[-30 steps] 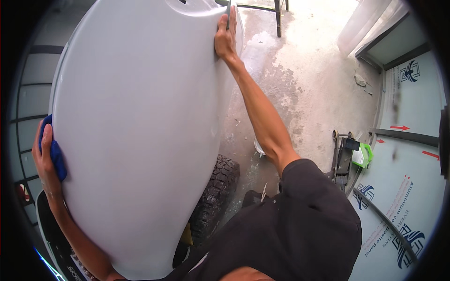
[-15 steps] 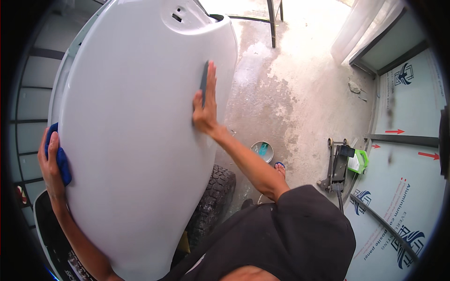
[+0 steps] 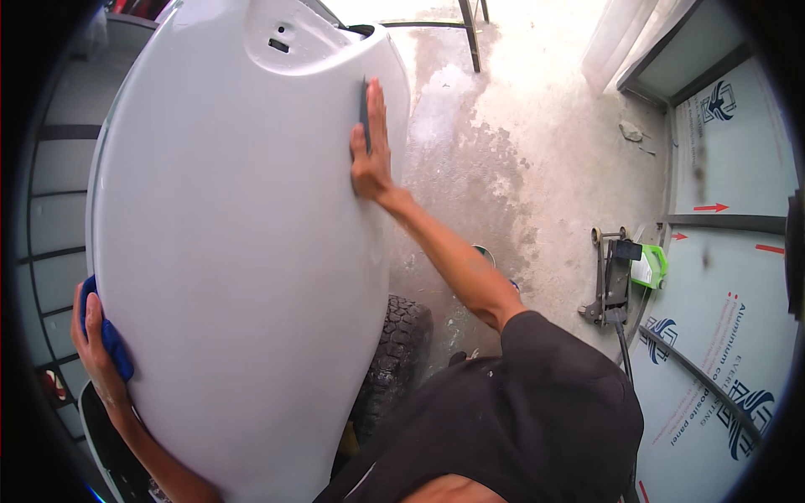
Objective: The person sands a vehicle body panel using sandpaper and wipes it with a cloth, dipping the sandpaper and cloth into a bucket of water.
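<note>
Right hand: fingers were nearly straight, close together, thumb closing on a thin dark grey pad, held against the body panel. Left hand: fingers were slightly curled, holding a bunched blue cloth at the panel's edge. Panel lay under the right fingers, just right of the left ones; it was smooth, curved, pale grey-white, soft sheen, recess beyond the right fingers. Wall sheets well right of those carried dark-blue emblems, red arrows, black lettering.
</note>
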### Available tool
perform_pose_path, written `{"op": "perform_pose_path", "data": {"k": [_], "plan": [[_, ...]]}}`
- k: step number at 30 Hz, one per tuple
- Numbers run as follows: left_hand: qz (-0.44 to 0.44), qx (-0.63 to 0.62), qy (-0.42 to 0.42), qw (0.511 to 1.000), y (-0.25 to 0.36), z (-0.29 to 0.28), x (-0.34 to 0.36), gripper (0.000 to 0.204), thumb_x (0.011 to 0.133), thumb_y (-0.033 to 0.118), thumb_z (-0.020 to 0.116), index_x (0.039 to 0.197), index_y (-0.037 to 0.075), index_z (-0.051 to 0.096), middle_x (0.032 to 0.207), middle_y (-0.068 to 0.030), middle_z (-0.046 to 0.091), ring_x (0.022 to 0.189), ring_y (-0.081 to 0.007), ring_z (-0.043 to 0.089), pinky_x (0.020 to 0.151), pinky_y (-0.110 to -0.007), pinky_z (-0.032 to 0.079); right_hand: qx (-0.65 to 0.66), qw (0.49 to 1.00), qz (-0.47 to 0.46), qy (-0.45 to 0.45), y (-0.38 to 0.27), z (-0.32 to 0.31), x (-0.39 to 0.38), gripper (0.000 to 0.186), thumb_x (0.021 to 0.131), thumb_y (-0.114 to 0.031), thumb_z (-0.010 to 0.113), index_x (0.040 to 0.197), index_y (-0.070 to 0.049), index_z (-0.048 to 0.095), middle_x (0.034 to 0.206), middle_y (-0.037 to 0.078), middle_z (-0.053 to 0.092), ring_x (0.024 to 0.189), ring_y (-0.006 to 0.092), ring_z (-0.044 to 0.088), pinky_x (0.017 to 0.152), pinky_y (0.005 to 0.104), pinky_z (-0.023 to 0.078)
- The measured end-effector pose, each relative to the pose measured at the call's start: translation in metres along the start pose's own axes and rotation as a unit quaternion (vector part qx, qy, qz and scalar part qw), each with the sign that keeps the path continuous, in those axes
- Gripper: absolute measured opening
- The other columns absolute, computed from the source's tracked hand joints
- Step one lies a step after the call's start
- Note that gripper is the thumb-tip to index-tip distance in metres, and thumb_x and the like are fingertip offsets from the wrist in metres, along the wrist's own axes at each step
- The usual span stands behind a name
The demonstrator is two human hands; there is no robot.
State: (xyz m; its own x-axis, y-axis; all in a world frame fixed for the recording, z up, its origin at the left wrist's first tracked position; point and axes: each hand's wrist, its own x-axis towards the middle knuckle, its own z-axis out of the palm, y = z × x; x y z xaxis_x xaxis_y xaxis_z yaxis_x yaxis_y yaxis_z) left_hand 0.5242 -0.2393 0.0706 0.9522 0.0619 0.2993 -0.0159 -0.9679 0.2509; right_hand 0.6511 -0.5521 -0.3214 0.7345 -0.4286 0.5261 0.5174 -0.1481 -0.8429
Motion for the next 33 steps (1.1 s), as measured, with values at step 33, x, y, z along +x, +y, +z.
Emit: {"op": "perform_pose_path", "data": {"k": [33], "plan": [[0.011, 0.030, 0.042, 0.999, 0.007, 0.011, 0.000, 0.089, 0.086, 0.071, 0.052, 0.146, 0.005, 0.047, 0.148, -0.0211, 0.044, 0.135, -0.0352, 0.047, 0.112, -0.045, 0.038, 0.001, 0.993, -0.081, -0.085, -0.144, 0.010, -0.085, 0.071, 0.104, -0.041, 0.025, 0.158, -0.002, 0.000, 0.164, 0.023, 0.002, 0.152, 0.0408, -0.003, 0.122, 0.0536, 0.002]]}}
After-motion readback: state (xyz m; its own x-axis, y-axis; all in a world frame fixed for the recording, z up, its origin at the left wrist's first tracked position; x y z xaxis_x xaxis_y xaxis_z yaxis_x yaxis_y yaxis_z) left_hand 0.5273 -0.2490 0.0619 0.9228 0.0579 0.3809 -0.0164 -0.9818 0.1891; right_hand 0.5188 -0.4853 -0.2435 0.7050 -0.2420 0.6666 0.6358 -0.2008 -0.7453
